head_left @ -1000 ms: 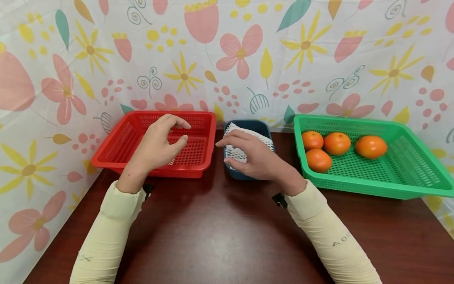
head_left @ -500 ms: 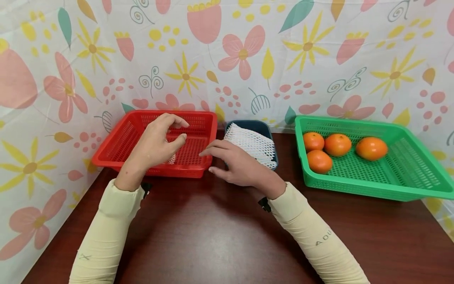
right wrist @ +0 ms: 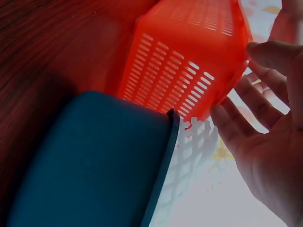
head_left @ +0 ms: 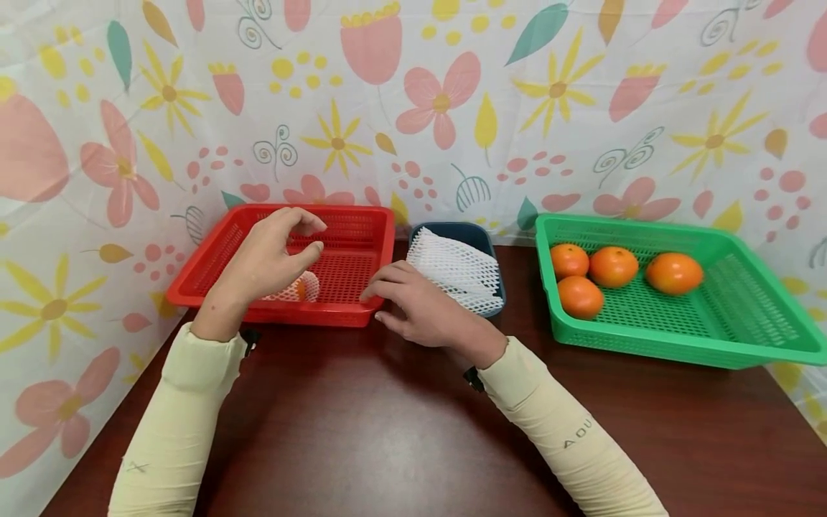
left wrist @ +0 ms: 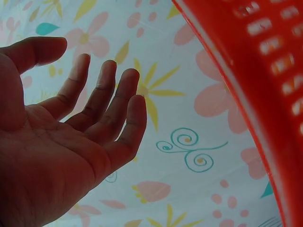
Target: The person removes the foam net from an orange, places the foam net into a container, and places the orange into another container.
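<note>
My left hand (head_left: 265, 255) hovers over the red basket (head_left: 319, 312), fingers loosely curved and holding nothing. Its bare palm shows in the left wrist view, beside the basket's red rim (left wrist: 236, 90). Below that hand, inside the red basket, lies an orange in a white foam net (head_left: 309, 287), partly hidden by the hand. My right hand (head_left: 420, 305) is at the basket's front right corner with relaxed fingers and nothing in them. In the right wrist view its fingertips overlap the basket's edge (right wrist: 232, 80); whether they touch I cannot tell.
Behind my right hand stands a dark blue bin (head_left: 474, 230) with white foam nets (head_left: 455, 262) in it. A green basket (head_left: 652, 341) with several oranges (head_left: 614, 267) stands at the right. A flowered cloth (head_left: 413, 108) hangs behind the brown table (head_left: 388, 431).
My right hand has moved left from over the blue bin to the red basket's corner. My left hand has shifted slightly left, and more of the netted orange shows.
</note>
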Demonstrator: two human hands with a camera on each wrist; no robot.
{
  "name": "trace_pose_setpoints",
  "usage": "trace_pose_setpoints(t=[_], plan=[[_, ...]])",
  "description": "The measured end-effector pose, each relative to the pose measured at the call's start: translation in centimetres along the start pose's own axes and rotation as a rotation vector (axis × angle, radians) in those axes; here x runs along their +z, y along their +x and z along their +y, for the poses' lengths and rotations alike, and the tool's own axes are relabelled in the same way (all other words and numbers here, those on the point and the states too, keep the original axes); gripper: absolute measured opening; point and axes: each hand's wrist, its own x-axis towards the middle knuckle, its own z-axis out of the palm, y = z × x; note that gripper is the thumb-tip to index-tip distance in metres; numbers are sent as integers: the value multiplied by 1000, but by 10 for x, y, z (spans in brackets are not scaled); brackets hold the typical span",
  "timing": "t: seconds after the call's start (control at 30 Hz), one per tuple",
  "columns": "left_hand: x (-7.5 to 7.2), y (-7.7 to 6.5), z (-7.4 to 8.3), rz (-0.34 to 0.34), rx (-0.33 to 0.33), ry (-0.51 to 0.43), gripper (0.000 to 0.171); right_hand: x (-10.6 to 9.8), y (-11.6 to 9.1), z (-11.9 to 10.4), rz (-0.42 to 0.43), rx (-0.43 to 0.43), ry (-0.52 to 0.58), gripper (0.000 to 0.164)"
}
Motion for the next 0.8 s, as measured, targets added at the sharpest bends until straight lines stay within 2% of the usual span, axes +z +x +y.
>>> trace_pose_setpoints(t=[0.33,0.57,0.8], plan=[[-12,12,-3,-78,-14,50,30,6,1,2,52,-2,4,24],[-21,25,-11,-131,-4,106,25,7,1,1,53,-4,2,25],[-23,39,-20,-242,10,149,27,7,1,2,51,-7,2,24]])
